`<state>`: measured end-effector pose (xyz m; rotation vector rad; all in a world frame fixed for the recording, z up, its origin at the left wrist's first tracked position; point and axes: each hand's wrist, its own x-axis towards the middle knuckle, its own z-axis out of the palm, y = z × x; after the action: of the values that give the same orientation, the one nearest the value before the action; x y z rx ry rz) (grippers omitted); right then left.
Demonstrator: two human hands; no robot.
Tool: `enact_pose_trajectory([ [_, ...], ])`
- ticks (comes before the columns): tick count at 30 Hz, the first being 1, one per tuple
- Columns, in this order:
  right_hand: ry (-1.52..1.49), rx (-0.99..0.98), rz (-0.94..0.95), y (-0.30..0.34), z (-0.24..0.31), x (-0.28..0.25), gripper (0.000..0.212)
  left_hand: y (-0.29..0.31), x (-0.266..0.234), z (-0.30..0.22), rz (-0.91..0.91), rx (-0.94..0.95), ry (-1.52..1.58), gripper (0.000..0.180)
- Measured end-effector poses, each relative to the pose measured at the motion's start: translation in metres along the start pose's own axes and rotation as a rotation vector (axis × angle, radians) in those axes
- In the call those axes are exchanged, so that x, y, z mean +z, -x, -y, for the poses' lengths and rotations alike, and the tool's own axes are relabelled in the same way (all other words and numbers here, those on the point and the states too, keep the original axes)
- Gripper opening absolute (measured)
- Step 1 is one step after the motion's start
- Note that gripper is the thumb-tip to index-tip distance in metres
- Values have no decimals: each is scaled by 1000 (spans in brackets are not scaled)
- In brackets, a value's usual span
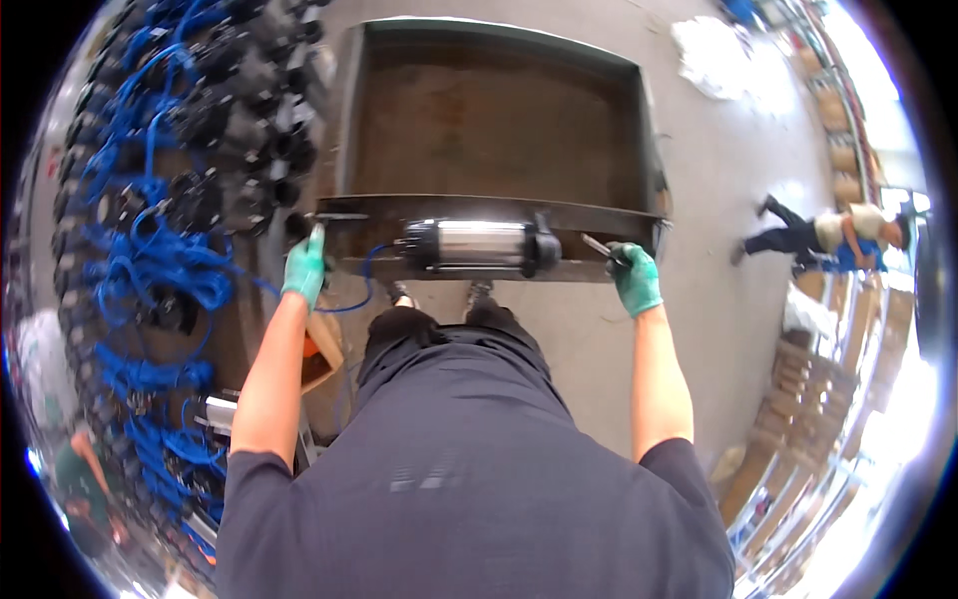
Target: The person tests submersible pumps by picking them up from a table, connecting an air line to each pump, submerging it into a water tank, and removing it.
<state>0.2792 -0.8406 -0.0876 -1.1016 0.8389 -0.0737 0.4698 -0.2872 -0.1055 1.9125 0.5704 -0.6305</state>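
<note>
A pump-like cylinder [481,245] with a silver body and black ends lies sideways on the near ledge of a metal tank [499,207]. A blue cable [367,285] runs from its left end. My left hand [305,270], in a green glove, is closed by the ledge's left end; what it grips is unclear. Just past its fingertips is a thin metal bar [342,217]. On the right, my green-gloved right hand [636,278] is closed around a slim metal hand tool [597,246], whose tip points toward the cylinder's right end. Neither hand touches the cylinder.
Many black pump units [205,115] and coiled blue cables [165,270] crowd the left side. An open wooden box [321,351] stands by my left forearm. At the right, another person [833,232] walks near stacked cartons [803,394]. White plastic wrapping [711,55] lies farther back.
</note>
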Motion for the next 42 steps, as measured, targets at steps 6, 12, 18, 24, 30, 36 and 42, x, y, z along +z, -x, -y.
enact_pose_trajectory([
  [6, -347, -206, -567, 1, -1, -59, 22, 14, 30, 77, 118, 199, -441, 58],
  [12, -69, -245, -642, -38, -23, -85, 14, 50, 50, 34, 210, 203, -310, 47],
  [18, 1174, -448, -538, 6, 13, -30, 27, 77, 51, -13, 212, 82, 235, 28],
  [24, 1216, -457, 183, 62, 41, 136, 33, 116, 46, -81, 241, 317, 352, 27],
  [30, 1354, -577, 39, 18, -7, 93, 31, 163, 39, -150, 532, 847, 221, 29],
  [36, 1706, -415, -75, 7, -17, 104, 37, 139, 67, -164, 460, 1172, -329, 14],
  [42, 1951, -227, 188, -2, -8, 109, 36, 127, 76, -153, 385, 1189, -288, 15],
])
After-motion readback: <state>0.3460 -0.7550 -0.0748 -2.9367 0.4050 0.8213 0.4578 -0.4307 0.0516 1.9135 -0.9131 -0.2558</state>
